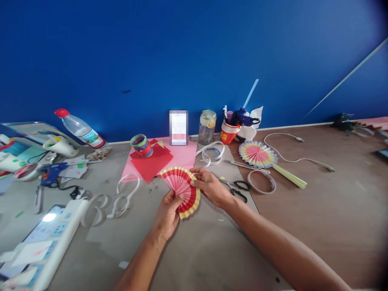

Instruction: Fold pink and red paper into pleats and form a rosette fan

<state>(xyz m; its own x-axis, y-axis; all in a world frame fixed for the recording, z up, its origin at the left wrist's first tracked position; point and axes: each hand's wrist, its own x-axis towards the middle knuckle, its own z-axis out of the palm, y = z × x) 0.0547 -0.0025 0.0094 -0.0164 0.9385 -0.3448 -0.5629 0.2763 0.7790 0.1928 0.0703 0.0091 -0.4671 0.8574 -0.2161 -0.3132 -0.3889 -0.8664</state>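
A pleated paper fan (pixel 187 190), pink inside with red and yellow bands, is spread above the table between both hands. My left hand (pixel 169 208) pinches it near the point where the folds meet, thumb on top. With thumb and fingers, my right hand (pixel 210 186) grips its outer edge on the right. Just beyond the fan lie red paper sheets (pixel 151 163) on pink paper (pixel 189 155). Black-handled scissors (pixel 239 190) rest close to my right hand, partly hidden by it.
A finished round fan (pixel 257 154) with a yellow handle lies right, beside a tape roll (pixel 263 182). At the back stand a glass jar (pixel 207 127) and a red cup (pixel 228 133) of tools. A power strip (pixel 65 242), glue gun (pixel 51 173) and tilted bottle (pixel 83 131) occupy the left.
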